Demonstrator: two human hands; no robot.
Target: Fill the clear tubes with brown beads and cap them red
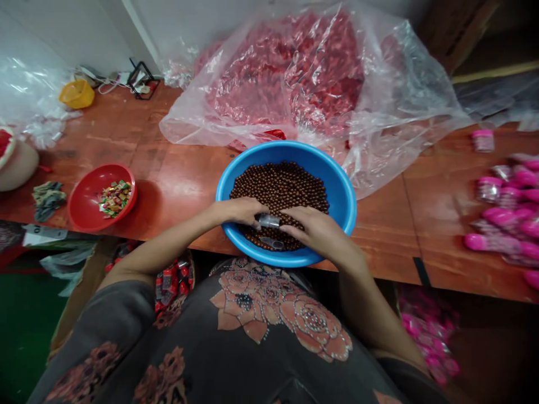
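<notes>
A blue basin (351,210) holds a heap of small round brown beads (280,182). Over the beads, my left hand (242,212) grips a small clear plastic container (269,221) lying on its side. My right hand (314,227) is at the container's right end, its thumb and fingers apart; I cannot tell whether the fingertips touch it. A second clear plastic piece (272,243) rests on the beads just below, towards me.
A red bowl (78,196) with small colourful wrapped pieces stands left, beside a crumpled cloth (48,199). Behind the basin lies a big clear plastic bag (286,73) of red items. Pink-capped containers (505,207) are piled right. Red-capped pieces (170,286) fill a box below the table.
</notes>
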